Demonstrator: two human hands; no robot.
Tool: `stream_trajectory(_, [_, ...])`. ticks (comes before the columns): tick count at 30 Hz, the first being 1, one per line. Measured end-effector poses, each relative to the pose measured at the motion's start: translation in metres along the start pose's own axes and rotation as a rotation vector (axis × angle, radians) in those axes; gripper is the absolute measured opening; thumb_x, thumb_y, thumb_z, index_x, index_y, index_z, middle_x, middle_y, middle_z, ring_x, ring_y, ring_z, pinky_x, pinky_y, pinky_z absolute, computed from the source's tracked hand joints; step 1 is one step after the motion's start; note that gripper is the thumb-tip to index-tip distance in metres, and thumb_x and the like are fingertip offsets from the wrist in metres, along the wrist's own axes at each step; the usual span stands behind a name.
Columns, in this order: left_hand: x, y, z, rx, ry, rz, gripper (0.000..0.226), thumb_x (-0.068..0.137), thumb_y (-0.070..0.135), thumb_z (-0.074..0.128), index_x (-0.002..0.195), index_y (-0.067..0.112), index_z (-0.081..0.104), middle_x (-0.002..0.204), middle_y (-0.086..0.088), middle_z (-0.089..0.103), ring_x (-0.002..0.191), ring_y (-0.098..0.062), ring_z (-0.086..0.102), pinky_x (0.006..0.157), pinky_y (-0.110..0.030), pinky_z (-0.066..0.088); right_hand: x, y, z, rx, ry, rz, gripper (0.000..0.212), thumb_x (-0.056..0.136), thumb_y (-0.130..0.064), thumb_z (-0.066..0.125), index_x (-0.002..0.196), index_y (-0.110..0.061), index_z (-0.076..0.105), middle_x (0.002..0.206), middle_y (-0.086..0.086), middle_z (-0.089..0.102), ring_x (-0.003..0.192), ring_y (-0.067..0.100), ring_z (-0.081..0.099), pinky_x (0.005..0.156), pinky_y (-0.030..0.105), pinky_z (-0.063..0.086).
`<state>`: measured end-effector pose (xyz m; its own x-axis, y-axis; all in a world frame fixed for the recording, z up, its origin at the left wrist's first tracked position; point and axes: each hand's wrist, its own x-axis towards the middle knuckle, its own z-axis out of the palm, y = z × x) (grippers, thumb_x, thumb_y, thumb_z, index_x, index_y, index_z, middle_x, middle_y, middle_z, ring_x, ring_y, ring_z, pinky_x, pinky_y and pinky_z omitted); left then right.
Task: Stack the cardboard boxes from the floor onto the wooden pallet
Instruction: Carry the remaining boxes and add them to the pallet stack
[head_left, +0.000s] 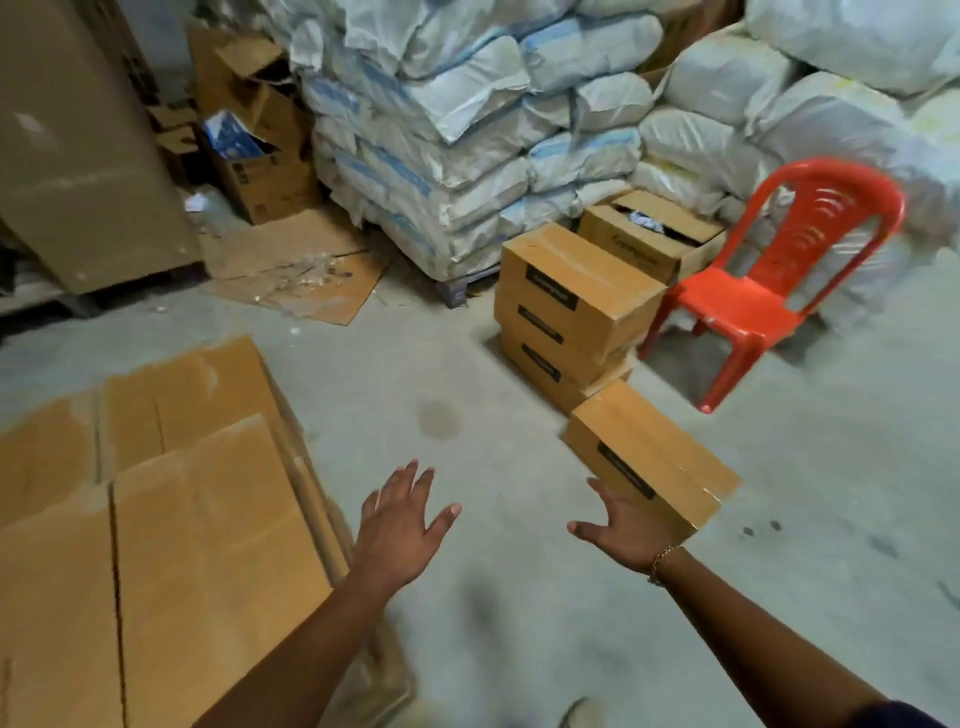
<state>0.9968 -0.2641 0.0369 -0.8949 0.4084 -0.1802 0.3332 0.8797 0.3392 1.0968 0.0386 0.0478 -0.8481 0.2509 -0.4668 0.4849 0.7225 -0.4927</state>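
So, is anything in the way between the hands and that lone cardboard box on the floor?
Nothing visible. The right hand is at the brown cardboard box; only bare concrete floor separates the left hand from it.

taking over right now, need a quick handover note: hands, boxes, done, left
Left hand: open, holding nothing, over the floor.
Right hand: open, at the near end of the single box on the floor; contact unclear.
Stack of three boxes stands beyond it, beside the red chair.
Flat cardboard sheets lie at left, no box on them.
Done: nothing visibly stacked. Left: all four closed boxes.
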Motion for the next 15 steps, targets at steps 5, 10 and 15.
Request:
stream_trajectory(5, [0.05,0.11,0.03,-0.055,-0.038,0.053,0.107,0.076,0.089,-0.004,0.158,0.029,0.029,0.169,0.001,0.016,0.155,-0.019,0.013,0.123,-0.045,0.015,-0.004,0.087,-0.065,0.091,0.051,0.095,0.084,0.091,-0.056,0.063,0.158,-0.023,0.023,0.162,0.001,0.03,0.145,0.022,0.035,0.112,0.031,0.032])
stream_trajectory(10, [0.092,0.223,0.066,-0.126,-0.165,0.09,0.076,0.096,0.072,0.026,0.158,0.029,0.029,0.169,0.002,0.016,0.155,-0.017,0.012,0.122,-0.041,0.014,-0.002,0.165,-0.125,0.174,0.072,0.166,0.082,0.09,-0.053,0.066,0.156,-0.023,0.028,0.16,0.0,0.034,0.139,0.022,0.042,0.107,0.031,0.037])
stream_trajectory(15, [0.137,0.303,0.1,-0.178,-0.311,0.111,0.074,0.098,0.071,0.029,0.159,0.029,0.027,0.169,0.003,0.016,0.155,-0.016,0.012,0.121,-0.042,0.014,0.025,0.224,-0.169,0.208,0.07,0.215,0.078,0.091,-0.05,0.066,0.155,-0.023,0.031,0.16,0.0,0.034,0.142,0.022,0.039,0.112,0.035,0.036])
